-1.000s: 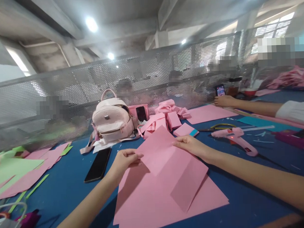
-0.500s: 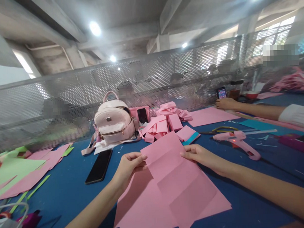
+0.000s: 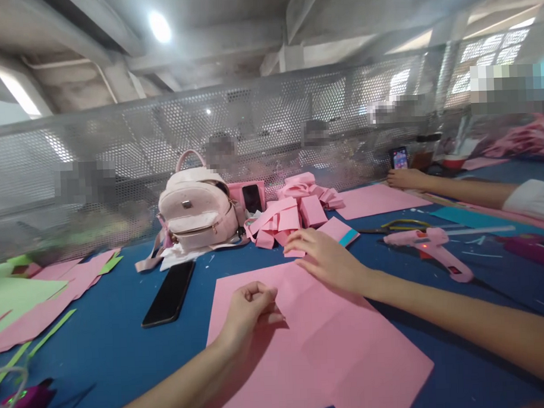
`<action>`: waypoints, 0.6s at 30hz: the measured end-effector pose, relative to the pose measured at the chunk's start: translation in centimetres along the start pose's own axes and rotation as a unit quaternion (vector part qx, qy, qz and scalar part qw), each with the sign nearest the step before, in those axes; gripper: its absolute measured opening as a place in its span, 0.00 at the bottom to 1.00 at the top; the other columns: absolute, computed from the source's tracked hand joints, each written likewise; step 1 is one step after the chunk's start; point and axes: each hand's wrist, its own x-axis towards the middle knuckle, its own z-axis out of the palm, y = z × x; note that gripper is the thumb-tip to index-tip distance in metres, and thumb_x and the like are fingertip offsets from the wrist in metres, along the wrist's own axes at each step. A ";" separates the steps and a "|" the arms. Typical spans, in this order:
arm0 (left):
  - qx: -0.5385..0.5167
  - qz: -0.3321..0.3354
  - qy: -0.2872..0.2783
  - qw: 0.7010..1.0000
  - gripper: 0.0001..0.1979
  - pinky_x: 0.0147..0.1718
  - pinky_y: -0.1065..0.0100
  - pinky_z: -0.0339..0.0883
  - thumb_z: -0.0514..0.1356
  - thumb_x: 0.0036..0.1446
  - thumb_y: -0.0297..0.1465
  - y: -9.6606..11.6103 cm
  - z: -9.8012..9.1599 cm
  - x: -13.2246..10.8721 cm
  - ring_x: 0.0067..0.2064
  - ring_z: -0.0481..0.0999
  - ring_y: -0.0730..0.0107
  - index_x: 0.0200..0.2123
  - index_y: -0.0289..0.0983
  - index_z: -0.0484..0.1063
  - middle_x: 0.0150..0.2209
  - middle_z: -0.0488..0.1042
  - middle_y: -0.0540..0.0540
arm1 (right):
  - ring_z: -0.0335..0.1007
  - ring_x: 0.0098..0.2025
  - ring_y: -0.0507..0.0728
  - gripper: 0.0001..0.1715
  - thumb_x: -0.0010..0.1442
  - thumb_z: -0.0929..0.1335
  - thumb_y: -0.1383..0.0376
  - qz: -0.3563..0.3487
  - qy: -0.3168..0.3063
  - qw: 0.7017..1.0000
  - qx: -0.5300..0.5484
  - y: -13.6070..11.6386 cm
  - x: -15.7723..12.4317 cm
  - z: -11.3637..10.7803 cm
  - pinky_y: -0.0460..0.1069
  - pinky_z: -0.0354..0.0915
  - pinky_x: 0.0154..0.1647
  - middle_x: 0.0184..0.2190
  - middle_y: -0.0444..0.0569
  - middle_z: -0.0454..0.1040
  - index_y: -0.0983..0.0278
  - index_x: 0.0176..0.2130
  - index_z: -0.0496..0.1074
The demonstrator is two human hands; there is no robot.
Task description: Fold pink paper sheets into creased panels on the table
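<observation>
Creased pink paper (image 3: 330,333) lies over another pink sheet (image 3: 230,295) on the blue table; their edges are hard to tell apart. My left hand (image 3: 253,309) is over the left part of the paper, thumb and fingertips pressed together; whether a paper edge is between them cannot be made out. Palm down with its fingers stretched out, my right hand (image 3: 325,258) rests at the paper's far edge, its fingertips near a pile of folded pink pieces (image 3: 284,218). Just behind it is a pink piece with a blue strip (image 3: 339,228).
A black phone (image 3: 170,294) and a pale pink backpack (image 3: 198,206) are at the left. Right of the paper are a pink glue gun (image 3: 434,246) and scissors (image 3: 402,225). Another person's hand (image 3: 405,178) is by a propped phone. Green and pink sheets (image 3: 21,299) lie far left.
The creased paper has gone from raised between both hands to lying flatter on the sheet below. My right hand has let go, opened and moved left; my left hand has shifted slightly right.
</observation>
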 end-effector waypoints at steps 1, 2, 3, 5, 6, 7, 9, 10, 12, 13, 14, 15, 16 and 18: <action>-0.008 -0.005 -0.001 1.000 0.27 0.26 0.66 0.75 0.76 0.38 0.45 -0.2 0.1 -0.1 0.20 0.74 0.71 0.22 0.37 0.63 0.16 0.62 0.57 | 0.67 0.53 0.61 0.10 0.64 0.65 0.69 -0.020 -0.014 1.000 -0.006 -0.4 0.3 0.5 0.57 0.60 0.56 0.48 0.51 0.75 0.61 0.43 0.75; -0.017 -0.010 -0.001 1.000 0.27 0.28 0.66 0.75 0.76 0.39 0.44 -0.3 0.2 -0.2 0.21 0.75 0.70 0.23 0.38 0.62 0.16 0.62 0.58 | 0.68 0.51 0.60 0.08 0.65 0.66 0.68 -0.032 -0.031 0.999 0.000 -0.8 0.6 1.1 0.57 0.59 0.55 0.46 0.50 0.75 0.61 0.42 0.75; -0.027 -0.014 0.001 1.000 0.27 0.30 0.66 0.76 0.76 0.40 0.43 -0.4 0.3 -0.4 0.22 0.76 0.70 0.24 0.38 0.60 0.17 0.62 0.58 | 0.69 0.50 0.59 0.07 0.66 0.66 0.66 -0.037 -0.048 0.998 0.011 -1.1 0.8 1.7 0.56 0.60 0.54 0.45 0.49 0.76 0.61 0.42 0.75; -0.048 -0.020 0.007 0.999 0.28 0.34 0.66 0.76 0.75 0.42 0.43 -0.4 0.3 -0.8 0.25 0.77 0.70 0.25 0.39 0.58 0.17 0.60 0.59 | 0.69 0.47 0.59 0.08 0.67 0.67 0.62 -0.044 -0.074 0.996 0.029 -1.5 1.2 3.0 0.55 0.59 0.52 0.43 0.48 0.76 0.62 0.42 0.75; -0.063 -0.024 0.009 0.998 0.27 0.36 0.65 0.76 0.75 0.43 0.43 -0.4 0.3 -1.1 0.27 0.78 0.69 0.25 0.40 0.57 0.18 0.60 0.59 | 0.69 0.47 0.59 0.08 0.67 0.67 0.62 -0.045 -0.083 0.995 0.036 -1.6 1.4 3.6 0.55 0.59 0.51 0.43 0.48 0.76 0.62 0.43 0.75; -0.081 -0.029 0.007 0.996 0.26 0.38 0.63 0.77 0.74 0.44 0.43 -0.5 0.3 -1.4 0.28 0.78 0.69 0.26 0.40 0.58 0.19 0.60 0.58 | 0.69 0.46 0.59 0.08 0.67 0.67 0.62 -0.044 -0.093 0.994 0.044 -1.5 1.5 4.2 0.55 0.59 0.51 0.42 0.48 0.76 0.62 0.42 0.75; -0.114 -0.042 -0.003 0.993 0.22 0.42 0.58 0.77 0.73 0.48 0.41 -0.5 0.2 -1.8 0.30 0.78 0.69 0.29 0.39 0.62 0.22 0.65 0.56 | 0.68 0.44 0.58 0.06 0.66 0.67 0.63 -0.032 -0.109 0.992 0.062 -1.1 1.8 5.2 0.53 0.59 0.48 0.41 0.47 0.76 0.62 0.40 0.75; -0.124 -0.049 -0.009 0.991 0.19 0.44 0.56 0.76 0.72 0.50 0.39 -0.5 0.1 -2.0 0.33 0.78 0.68 0.32 0.38 0.65 0.25 0.68 0.53 | 0.68 0.43 0.57 0.05 0.65 0.68 0.64 -0.023 -0.116 0.990 0.070 -0.9 1.8 5.6 0.52 0.60 0.47 0.40 0.46 0.75 0.62 0.38 0.74; -0.114 -0.054 -0.021 0.992 0.16 0.44 0.53 0.77 0.69 0.53 0.39 -0.4 -0.4 -1.8 0.40 0.80 0.61 0.36 0.37 0.67 0.33 0.73 0.47 | 0.67 0.42 0.57 0.03 0.64 0.69 0.67 -0.004 -0.125 0.989 0.080 -0.3 1.9 6.0 0.51 0.60 0.44 0.37 0.45 0.75 0.62 0.35 0.73; -0.093 -0.051 -0.031 0.994 0.16 0.41 0.53 0.78 0.68 0.54 0.40 -0.3 -0.8 -1.6 0.42 0.81 0.57 0.37 0.37 0.67 0.36 0.74 0.45 | 0.67 0.41 0.56 0.04 0.64 0.69 0.68 0.005 -0.123 0.989 0.081 0.0 1.9 6.2 0.50 0.60 0.42 0.36 0.45 0.74 0.62 0.35 0.72; -0.060 -0.040 -0.044 0.996 0.17 0.36 0.55 0.79 0.67 0.56 0.42 -0.1 -1.2 -1.3 0.40 0.81 0.54 0.37 0.37 0.67 0.36 0.75 0.43 | 0.67 0.41 0.56 0.03 0.63 0.69 0.68 0.014 -0.119 0.989 0.082 0.2 1.8 6.3 0.50 0.60 0.41 0.36 0.45 0.74 0.62 0.35 0.71; -0.015 -0.018 -0.056 0.998 0.16 0.30 0.57 0.78 0.64 0.58 0.44 0.2 -1.7 -0.9 0.36 0.82 0.55 0.35 0.38 0.66 0.35 0.76 0.44 | 0.67 0.41 0.56 0.04 0.63 0.68 0.68 0.023 -0.116 0.990 0.083 0.5 1.8 6.4 0.50 0.60 0.40 0.36 0.45 0.73 0.62 0.34 0.70; 0.046 0.015 -0.063 0.997 0.16 0.26 0.61 0.76 0.62 0.60 0.44 0.4 -2.2 -0.6 0.31 0.81 0.58 0.34 0.38 0.65 0.32 0.76 0.45 | 0.66 0.40 0.56 0.04 0.63 0.69 0.68 0.033 -0.113 0.990 0.083 0.7 1.7 6.5 0.50 0.60 0.39 0.35 0.45 0.73 0.63 0.34 0.69; 0.208 0.107 -0.058 0.971 0.13 0.24 0.66 0.72 0.58 0.64 0.41 1.0 -3.2 -0.2 0.25 0.78 0.65 0.31 0.39 0.67 0.27 0.76 0.47 | 0.66 0.39 0.56 0.06 0.63 0.69 0.68 0.045 -0.113 0.989 0.085 1.0 1.6 6.6 0.50 0.60 0.38 0.34 0.45 0.72 0.63 0.33 0.67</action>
